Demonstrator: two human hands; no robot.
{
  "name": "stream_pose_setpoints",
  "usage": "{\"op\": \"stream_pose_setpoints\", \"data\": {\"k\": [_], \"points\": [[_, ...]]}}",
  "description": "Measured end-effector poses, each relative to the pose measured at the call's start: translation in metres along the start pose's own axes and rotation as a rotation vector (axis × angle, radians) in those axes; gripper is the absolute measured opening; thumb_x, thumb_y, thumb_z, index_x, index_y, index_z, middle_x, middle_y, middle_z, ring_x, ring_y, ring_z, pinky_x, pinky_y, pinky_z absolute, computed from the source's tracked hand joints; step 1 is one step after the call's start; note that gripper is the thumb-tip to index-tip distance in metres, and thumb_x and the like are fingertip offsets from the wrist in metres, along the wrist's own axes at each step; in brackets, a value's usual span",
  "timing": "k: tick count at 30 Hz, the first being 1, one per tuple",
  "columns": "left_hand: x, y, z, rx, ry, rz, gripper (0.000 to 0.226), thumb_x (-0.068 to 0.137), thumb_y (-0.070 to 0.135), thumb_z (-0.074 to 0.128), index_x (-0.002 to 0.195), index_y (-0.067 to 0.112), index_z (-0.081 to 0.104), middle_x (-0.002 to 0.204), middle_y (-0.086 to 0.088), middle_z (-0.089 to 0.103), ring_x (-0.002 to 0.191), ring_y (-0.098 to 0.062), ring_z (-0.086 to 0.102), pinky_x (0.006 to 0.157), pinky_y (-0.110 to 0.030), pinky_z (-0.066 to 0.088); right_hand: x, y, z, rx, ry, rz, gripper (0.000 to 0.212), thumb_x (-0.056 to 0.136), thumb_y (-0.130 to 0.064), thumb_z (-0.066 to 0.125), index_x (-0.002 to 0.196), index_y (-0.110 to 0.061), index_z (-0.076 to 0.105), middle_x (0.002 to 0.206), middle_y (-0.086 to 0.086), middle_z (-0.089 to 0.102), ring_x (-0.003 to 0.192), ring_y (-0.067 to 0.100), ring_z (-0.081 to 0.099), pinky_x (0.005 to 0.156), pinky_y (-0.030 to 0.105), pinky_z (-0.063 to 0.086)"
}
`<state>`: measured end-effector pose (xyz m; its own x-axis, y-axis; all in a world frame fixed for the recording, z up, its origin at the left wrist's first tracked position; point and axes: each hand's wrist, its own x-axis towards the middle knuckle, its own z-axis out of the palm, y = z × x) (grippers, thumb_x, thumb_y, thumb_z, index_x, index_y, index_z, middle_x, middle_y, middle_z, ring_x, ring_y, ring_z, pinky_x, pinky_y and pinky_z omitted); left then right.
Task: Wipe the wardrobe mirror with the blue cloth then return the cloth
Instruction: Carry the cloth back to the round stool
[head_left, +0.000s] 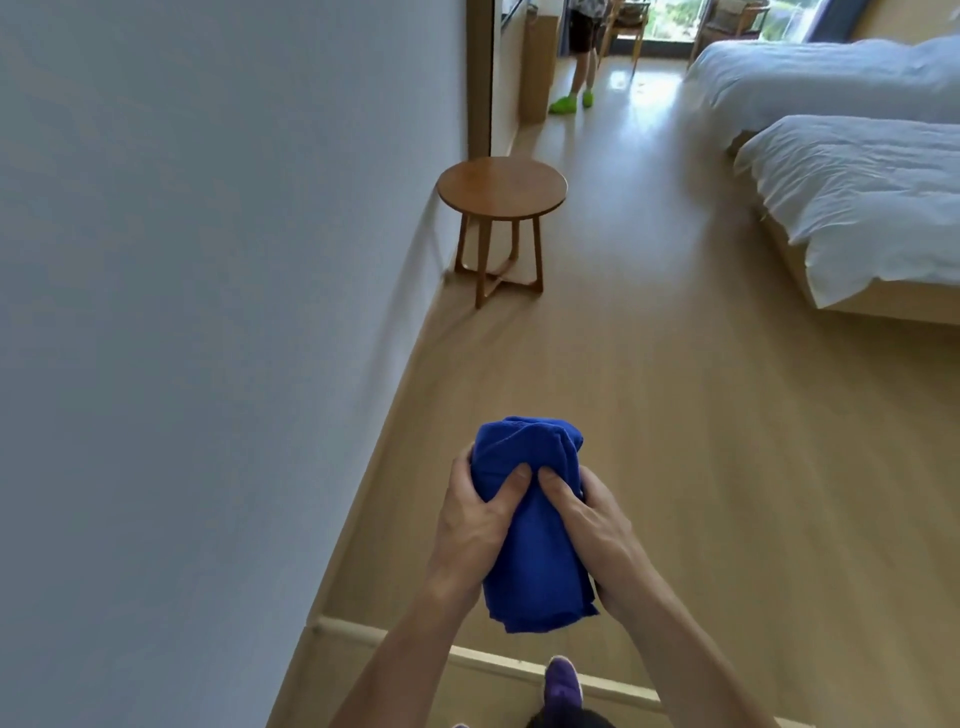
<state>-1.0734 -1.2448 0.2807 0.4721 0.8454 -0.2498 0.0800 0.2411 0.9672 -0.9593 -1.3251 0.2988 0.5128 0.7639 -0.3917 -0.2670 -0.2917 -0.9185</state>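
Blue cloth (530, 525): held folded and bunched, near and centre, above the floor, clasped from both sides.
Left hand (475, 525): wrapped round the cloth's left side, thumb pressed into the fabric on top, fingers curled behind it.
Right hand (597, 525): gripped the cloth's right side, thumb dug into the fabric just beside the left thumb, fingers tucked under and mostly hidden.
Thumb tips: very close together on the cloth; touching or not, could not tell.
Round wooden side table (501, 189): stood farther off, centre-left, against the left wall.
Wall (208, 260): pale, filled the whole left side.
Floor (675, 415): light wood planks, crossed near the bottom by a pale threshold strip (493, 662).
Purple shoe (563, 680): at the near edge, over the strip.
Near bed (857, 197): on the right, white duvet hanging over a wooden base.
Far bed (831, 78): behind it, also in white.
Second person (581, 52): far, seen from the waist down, dark shorts, bright green shoes (563, 105), just beside a light wooden cabinet (537, 67).
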Motion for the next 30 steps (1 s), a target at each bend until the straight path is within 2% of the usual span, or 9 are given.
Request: {"op": "stream_pose_setpoints", "data": {"k": [6,13,18,21,25,30], "points": [[0.054,0.007,0.022,0.032,0.023,-0.02,0.053,0.085,0.052,0.076,0.13,0.034,0.055,0.119,0.012,0.069,0.104,-0.005,0.069,0.092,-0.038,0.06,0.057,-0.014,-0.016,-0.001,-0.014,-0.007,0.024,0.096,-0.045,0.061,0.109,-0.025,0.067,0.106,-0.001,0.075,0.098,0.021,0.073,0.086,0.047,0.06],[0.136,0.029,0.079,0.046,0.047,-0.012,0.056,0.084,0.055,0.076,0.131,0.039,0.053,0.119,0.017,0.069,0.102,0.001,0.069,0.086,-0.028,0.06,0.148,-0.056,-0.062,-0.045,-0.009,-0.016,0.025,0.096,-0.045,0.061,0.106,-0.023,0.067,0.102,0.001,0.075,0.094,0.022,0.073,0.085,0.05,0.06],[0.188,0.044,0.131,0.038,0.08,-0.013,0.067,0.078,0.064,0.076,0.135,0.042,0.049,0.121,0.021,0.066,0.103,0.004,0.067,0.089,-0.03,0.06,0.208,-0.09,-0.107,-0.07,-0.036,-0.023,0.024,0.095,-0.046,0.062,0.102,-0.023,0.068,0.099,-0.001,0.076,0.09,0.019,0.074,0.079,0.044,0.062],[0.213,0.049,0.155,0.011,0.089,-0.018,0.072,0.075,0.067,0.076,0.136,0.043,0.044,0.114,0.03,0.065,0.101,0.006,0.067,0.082,-0.025,0.06,0.236,-0.104,-0.127,-0.089,-0.039,-0.036,0.022,0.095,-0.046,0.062,0.099,-0.025,0.068,0.096,-0.003,0.076,0.086,0.016,0.074,0.075,0.038,0.062],[0.247,0.056,0.176,0.019,0.09,-0.011,0.071,0.074,0.068,0.075,0.134,0.045,0.044,0.109,0.038,0.062,0.097,0.01,0.066,0.072,-0.014,0.057,0.27,-0.117,-0.144,-0.076,-0.035,-0.017,0.024,0.094,-0.046,0.063,0.1,-0.023,0.068,0.097,0.0,0.076,0.09,0.02,0.074,0.08,0.046,0.062],[0.302,0.064,0.192,0.031,0.091,-0.021,0.062,0.076,0.065,0.075,0.128,0.046,0.048,0.105,0.038,0.063,0.096,0.012,0.065,0.069,-0.01,0.054,0.321,-0.135,-0.156,-0.074,-0.025,0.001,0.025,0.093,-0.048,0.063,0.1,-0.025,0.068,0.098,0.0,0.076,0.092,0.021,0.073,0.083,0.051,0.061]]}}
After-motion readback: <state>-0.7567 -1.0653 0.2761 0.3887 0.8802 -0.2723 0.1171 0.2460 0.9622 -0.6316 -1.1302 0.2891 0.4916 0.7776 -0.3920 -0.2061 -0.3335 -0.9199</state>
